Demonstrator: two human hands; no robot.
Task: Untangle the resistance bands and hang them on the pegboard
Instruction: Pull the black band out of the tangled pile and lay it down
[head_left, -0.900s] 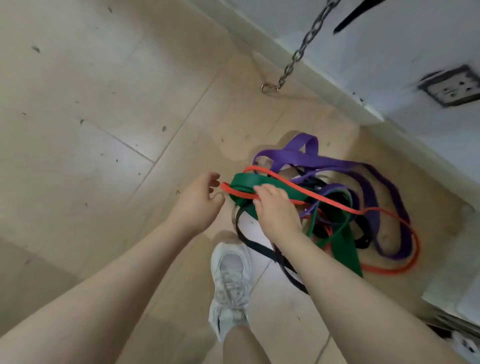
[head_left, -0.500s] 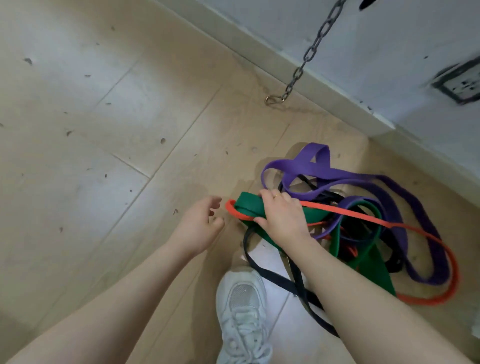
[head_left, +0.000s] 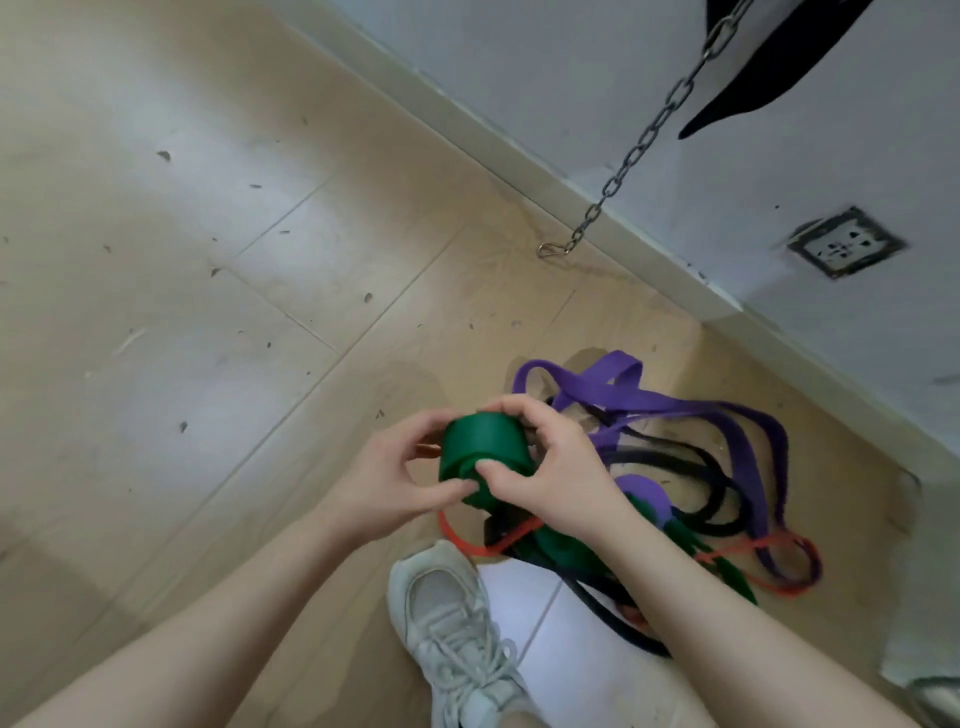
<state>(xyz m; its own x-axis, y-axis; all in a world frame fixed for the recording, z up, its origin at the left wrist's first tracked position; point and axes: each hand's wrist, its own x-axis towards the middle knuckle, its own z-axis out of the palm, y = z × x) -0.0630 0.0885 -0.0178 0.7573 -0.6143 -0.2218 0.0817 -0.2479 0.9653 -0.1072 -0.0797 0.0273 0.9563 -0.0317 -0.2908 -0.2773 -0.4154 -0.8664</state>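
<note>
A tangle of resistance bands lies on the tiled floor near the wall: a wide purple band (head_left: 675, 405), a thin red band (head_left: 748, 551), a black band (head_left: 691, 467) and a wide green band (head_left: 483, 447). The folded end of the green band is lifted off the floor between both hands. My left hand (head_left: 389, 478) grips it from the left, thumb below. My right hand (head_left: 556, 462) grips it from the right, fingers curled over the top. The rest of the green band trails down under my right forearm into the pile. No pegboard is in view.
A metal chain (head_left: 639, 150) with a clip at its end hangs down along the white wall. A dark strap (head_left: 769, 73) hangs at the top right. A wall socket (head_left: 847, 244) sits low on the wall. My white sneaker (head_left: 457, 634) stands just below the hands.
My left hand has come in and taken hold of the green band. Both hands have lifted its folded end off the floor, pulling it clear of the red band.
</note>
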